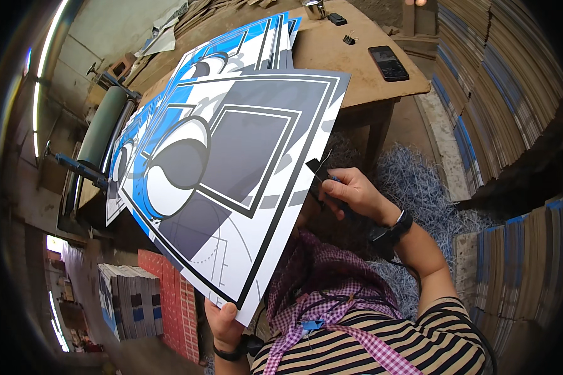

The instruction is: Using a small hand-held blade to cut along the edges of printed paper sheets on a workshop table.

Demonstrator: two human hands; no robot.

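Note:
A large stiff printed sheet (256, 131) in blue, grey, black and white is held up at a tilt in front of me. My left hand (225, 322) grips its near lower corner, thumb on the printed face. Beside the sheet's right edge, my right hand (353, 194) pinches what looks like a black binder clip (314, 164) with thin wire handles. The clip's dark body sits at the sheet's edge; whether it bites on the sheet I cannot tell. Something small and blue shows by the right fingers. More printed sheets (231, 47) of the same kind lie beyond, on the table.
On the brown table (322, 75) are a phone (388, 64), another binder clip (349, 40), a small black object (336, 19) and a metal cup (314, 9). A green roller (100, 131) stands left. Shredded paper (413, 181) covers floor; board stacks (519, 262) rise at right.

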